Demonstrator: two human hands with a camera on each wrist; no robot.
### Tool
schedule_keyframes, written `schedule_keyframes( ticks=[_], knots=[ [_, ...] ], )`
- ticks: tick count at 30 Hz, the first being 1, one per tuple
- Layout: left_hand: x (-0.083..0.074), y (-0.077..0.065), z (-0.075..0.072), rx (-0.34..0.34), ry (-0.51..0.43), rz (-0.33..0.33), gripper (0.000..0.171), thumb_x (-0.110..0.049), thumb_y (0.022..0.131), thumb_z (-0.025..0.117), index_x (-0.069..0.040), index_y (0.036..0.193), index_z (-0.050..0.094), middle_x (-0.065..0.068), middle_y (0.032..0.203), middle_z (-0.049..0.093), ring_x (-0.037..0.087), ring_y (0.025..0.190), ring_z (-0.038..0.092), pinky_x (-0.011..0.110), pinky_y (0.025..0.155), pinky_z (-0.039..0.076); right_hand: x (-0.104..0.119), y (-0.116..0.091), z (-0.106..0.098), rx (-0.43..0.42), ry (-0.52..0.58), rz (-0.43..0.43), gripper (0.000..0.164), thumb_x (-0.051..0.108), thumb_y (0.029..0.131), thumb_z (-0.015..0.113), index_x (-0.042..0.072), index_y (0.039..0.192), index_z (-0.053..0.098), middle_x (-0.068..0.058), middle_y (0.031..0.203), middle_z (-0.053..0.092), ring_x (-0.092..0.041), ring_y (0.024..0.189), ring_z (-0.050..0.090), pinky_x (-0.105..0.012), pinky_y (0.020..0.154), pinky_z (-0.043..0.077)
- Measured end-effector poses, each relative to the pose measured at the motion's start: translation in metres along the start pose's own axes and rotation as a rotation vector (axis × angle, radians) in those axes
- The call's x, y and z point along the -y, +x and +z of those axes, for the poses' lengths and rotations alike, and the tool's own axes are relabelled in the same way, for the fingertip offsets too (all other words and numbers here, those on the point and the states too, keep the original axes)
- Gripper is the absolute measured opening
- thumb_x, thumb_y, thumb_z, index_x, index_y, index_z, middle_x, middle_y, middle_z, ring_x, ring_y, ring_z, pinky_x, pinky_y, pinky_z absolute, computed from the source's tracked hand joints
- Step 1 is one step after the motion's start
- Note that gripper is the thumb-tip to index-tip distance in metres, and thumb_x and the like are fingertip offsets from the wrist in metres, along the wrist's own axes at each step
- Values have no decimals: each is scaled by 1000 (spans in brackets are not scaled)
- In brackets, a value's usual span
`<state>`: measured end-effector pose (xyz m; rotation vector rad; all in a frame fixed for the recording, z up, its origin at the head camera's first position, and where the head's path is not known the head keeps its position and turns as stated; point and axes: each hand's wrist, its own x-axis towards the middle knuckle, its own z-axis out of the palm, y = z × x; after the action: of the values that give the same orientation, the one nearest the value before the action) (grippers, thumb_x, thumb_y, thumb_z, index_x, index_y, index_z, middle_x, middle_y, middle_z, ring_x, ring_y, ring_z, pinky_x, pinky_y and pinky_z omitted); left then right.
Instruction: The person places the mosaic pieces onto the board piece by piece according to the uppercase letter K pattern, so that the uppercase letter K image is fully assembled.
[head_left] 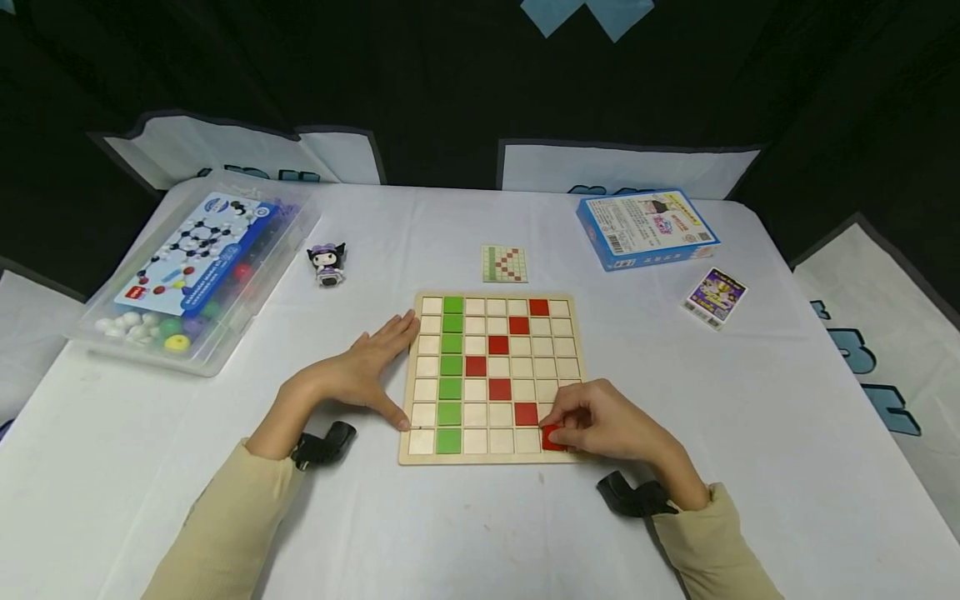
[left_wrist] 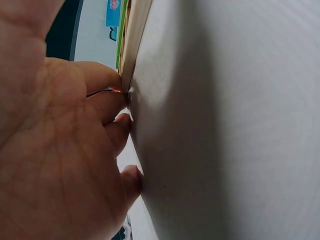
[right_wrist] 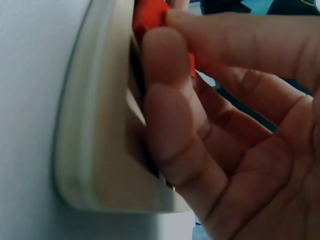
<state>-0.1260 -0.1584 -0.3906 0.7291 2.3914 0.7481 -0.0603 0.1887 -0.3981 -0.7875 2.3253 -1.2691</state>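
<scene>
A wooden grid board [head_left: 487, 459] lies flat on the table. Green tiles [head_left: 451, 366] fill its second column, and several red tiles [head_left: 498, 345] form diagonals that meet on the left. My right hand [head_left: 611, 421] pinches a red tile [head_left: 553, 440] between thumb and fingers at the bottom row, towards the right corner. In the right wrist view, the fingers partly cover this tile [right_wrist: 151, 17]; whether it is fully seated cannot be told. With fingers spread, my left hand [head_left: 356, 371] touches the board's left edge, its fingertips [left_wrist: 117, 75] against the wooden side [left_wrist: 136, 37].
Behind the board lies a small pattern card [head_left: 504, 263]. At left are a clear plastic case [head_left: 225, 354] of coloured balls and a small figurine [head_left: 327, 263]. A blue box [head_left: 648, 229] and a small card box [head_left: 715, 297] lie at right.
</scene>
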Motion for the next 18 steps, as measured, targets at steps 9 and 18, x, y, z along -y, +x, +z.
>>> schedule_keyframes(
  ticks=[9, 18],
  knots=[
    [0, 1, -2, -4, -3, 2, 135, -40, 58, 90, 2, 153, 3, 18, 162, -6, 37, 149, -8, 67, 114, -1, -1, 1, 1, 32, 2, -9, 13, 0, 80, 73, 2, 92, 77, -3, 79, 65, -2, 61, 53, -19, 54, 49],
    [0, 0, -1, -2, -23, 12, 136, -41, 58, 90, 3, 153, 2, 20, 161, -7, 39, 148, -9, 68, 113, -3, 2, 1, 1, 28, -49, -26, 15, -4, 79, 70, 3, 89, 76, -1, 78, 63, -1, 61, 53, -19, 55, 50]
  ],
)
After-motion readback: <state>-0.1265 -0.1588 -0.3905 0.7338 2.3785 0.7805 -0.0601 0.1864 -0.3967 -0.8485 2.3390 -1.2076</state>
